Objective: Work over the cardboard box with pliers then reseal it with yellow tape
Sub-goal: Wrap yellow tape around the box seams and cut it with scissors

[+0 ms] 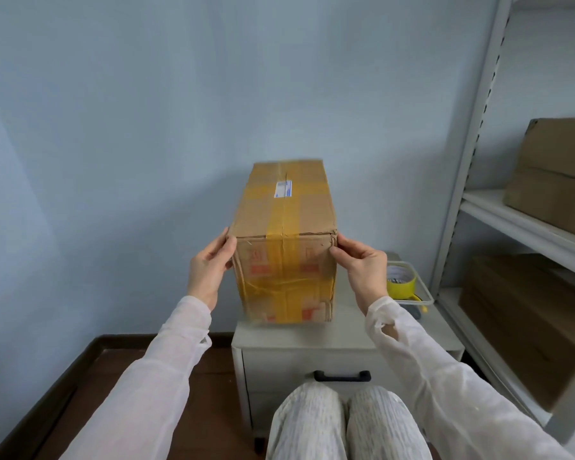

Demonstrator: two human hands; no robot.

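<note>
1. Step in hand, as I judge it: placing or squaring the box (284, 240) on the table (346, 336) before any tool work — neither hand holds pliers or tape, and the box is fully sealed with yellow tape strips along its top and down its near face.

2. The box stands at the centre of the frame, long axis running away from the camera, its base on the small grey table with a drawer handle (342, 376) below.

3. The left hand (210, 265) is spread flat against the box's near left edge, thumb on the front face near the top corner, fingers round the side.

4. The right hand (362, 263) mirrors it at the near right top corner — thumb and fingertips pinching the frayed corner, palm off the cardboard.

5. So the box sits between the two hands, both touching it at its upper near corners.

6. The tape roll (400, 282) — yellow — lies in a clear tray (424, 287) at centre right, just beyond the right wrist, beside the box. A yellow tip pokes out under the tray; it may be a tool handle, but I cannot tell.

7. Next move, likely: let go with the right hand and reach to the tray for the pliers, while the left steadies the box.
</note>
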